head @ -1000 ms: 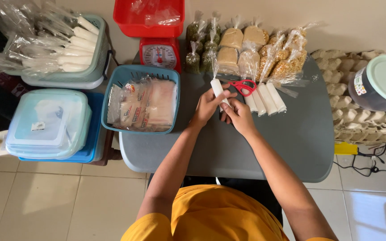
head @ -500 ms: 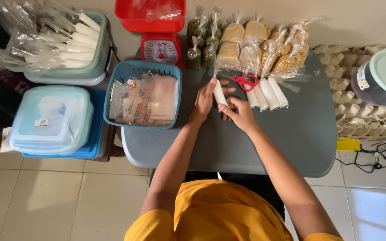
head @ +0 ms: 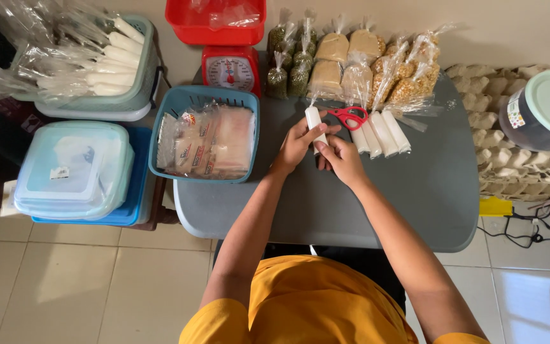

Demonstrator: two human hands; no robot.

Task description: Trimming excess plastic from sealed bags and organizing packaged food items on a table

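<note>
Both hands pinch one white roll [head: 314,121] over the grey table [head: 415,191]: left hand [head: 295,145] wraps its side, right hand [head: 342,159] grips the lower end, probably by fingertips. Red scissors [head: 349,116] and three more rolls [head: 380,134] lie just right; blue basket [head: 204,102] sits left.

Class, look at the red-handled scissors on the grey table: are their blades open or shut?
Cannot tell. Only the red handles of the scissors show; the blades are hidden by the white roll.

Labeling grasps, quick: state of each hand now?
Left hand: closed on the white bagged roll.
Right hand: closed on the same roll's lower end.
</note>
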